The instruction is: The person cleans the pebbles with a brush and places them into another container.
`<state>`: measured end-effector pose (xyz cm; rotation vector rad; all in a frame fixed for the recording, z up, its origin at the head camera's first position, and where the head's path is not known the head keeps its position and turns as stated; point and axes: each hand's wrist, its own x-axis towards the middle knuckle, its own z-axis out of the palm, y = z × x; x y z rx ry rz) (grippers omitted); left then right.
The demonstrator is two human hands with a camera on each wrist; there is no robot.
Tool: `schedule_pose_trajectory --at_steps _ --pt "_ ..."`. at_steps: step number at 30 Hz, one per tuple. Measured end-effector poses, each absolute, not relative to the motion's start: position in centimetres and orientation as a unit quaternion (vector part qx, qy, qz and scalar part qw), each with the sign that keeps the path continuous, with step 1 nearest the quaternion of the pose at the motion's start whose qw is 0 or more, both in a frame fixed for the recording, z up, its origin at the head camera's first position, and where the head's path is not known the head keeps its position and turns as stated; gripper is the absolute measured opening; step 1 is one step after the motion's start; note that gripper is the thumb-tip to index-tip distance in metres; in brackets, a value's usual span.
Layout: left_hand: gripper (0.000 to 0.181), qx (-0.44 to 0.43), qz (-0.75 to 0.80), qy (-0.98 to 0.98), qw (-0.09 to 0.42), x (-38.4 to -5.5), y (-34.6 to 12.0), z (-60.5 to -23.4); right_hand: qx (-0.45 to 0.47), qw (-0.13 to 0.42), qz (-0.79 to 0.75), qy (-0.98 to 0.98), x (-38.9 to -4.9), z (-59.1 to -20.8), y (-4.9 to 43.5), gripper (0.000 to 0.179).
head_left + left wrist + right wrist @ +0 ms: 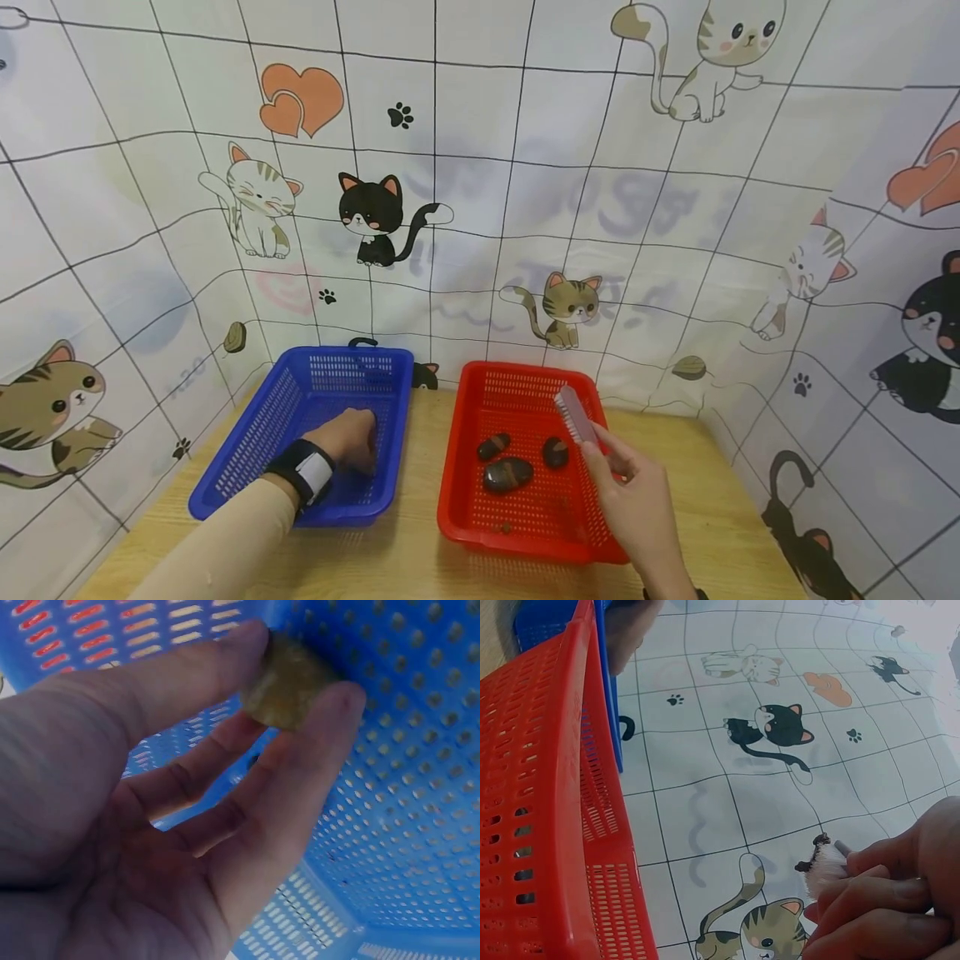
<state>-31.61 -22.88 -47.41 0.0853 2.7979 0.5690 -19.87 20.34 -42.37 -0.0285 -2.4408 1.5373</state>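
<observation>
My left hand point(347, 442) reaches down inside the blue basket point(318, 408). In the left wrist view, its thumb and a finger pinch a small yellow-brown stone point(289, 686); the head view hides this stone behind the hand. Over the right side of the red basket point(536, 547), my right hand point(637, 496) holds a small brush point(574, 414) with a pale mauve back and white bristles. The bristles face left, and dark bits show at the tip of the brush point(825, 871) in the right wrist view. Three dark stones with brownish bands, including a larger oval stone point(507, 475), lie in the red basket.
Both baskets stand side by side on a wooden table point(416, 483), a narrow gap between them. A few small brown crumbs point(502, 527) lie near the red basket's front. White cat-print sheeting point(472, 233) rises behind and on both sides.
</observation>
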Motion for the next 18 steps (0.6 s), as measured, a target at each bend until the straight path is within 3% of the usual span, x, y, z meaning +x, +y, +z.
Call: schedule_pose_trajectory --at_steps 1,4,7,8,11,14,18 --pt "0.029 0.050 0.204 0.968 0.137 -32.9 -23.8 -49.3 -0.009 0.130 0.527 -0.840 -19.9 -42.4 20.4 0.052" --pt "0.027 0.070 0.193 0.970 0.127 -33.1 -23.8 -49.2 -0.006 0.131 0.530 -0.838 -19.9 -42.5 20.4 0.052" --pt "0.026 0.075 0.185 0.974 0.105 -32.6 -23.2 -47.8 -0.001 0.131 0.531 -0.837 -19.9 -42.5 20.5 0.053" --pt "0.023 0.059 0.176 0.978 0.098 -31.3 -22.0 -45.4 -0.001 0.130 0.531 -0.837 -19.9 -42.5 20.5 0.053" --pt "0.018 0.070 0.158 0.984 0.043 -30.7 -21.2 -43.7 0.000 0.133 0.525 -0.841 -20.0 -42.4 20.5 0.053" --pt "0.028 0.078 0.140 0.987 -0.007 -30.7 -20.4 -42.4 -0.002 0.132 0.519 -0.845 -20.0 -42.3 20.5 0.054" --pt "0.042 0.085 0.149 0.985 -0.027 -30.9 -18.8 -41.1 -0.008 0.127 0.518 -0.846 -20.1 -42.2 20.6 0.053"
